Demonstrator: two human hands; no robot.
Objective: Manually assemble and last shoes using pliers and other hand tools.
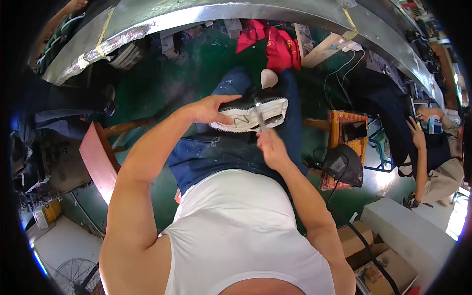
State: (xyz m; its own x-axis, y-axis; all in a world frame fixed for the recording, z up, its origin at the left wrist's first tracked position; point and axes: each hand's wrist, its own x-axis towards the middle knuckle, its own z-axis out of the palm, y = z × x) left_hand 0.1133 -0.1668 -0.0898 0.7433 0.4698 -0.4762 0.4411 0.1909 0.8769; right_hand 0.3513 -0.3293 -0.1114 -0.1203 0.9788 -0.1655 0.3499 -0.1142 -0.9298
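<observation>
The black-and-white shoe lay over your jeans, at twelve o'clock from you. Your left hand clasped its nine o'clock end, thumb and forefinger spread wide; your right hand's fingers curled around a metal tool at its four o'clock edge. Bracing just one end likely risked the shoe twisting under force, sending the tool toward your left thumb.

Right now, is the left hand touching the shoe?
Touching. In the head view, the left hand has its thumb pressed on the shoe's white face.
</observation>
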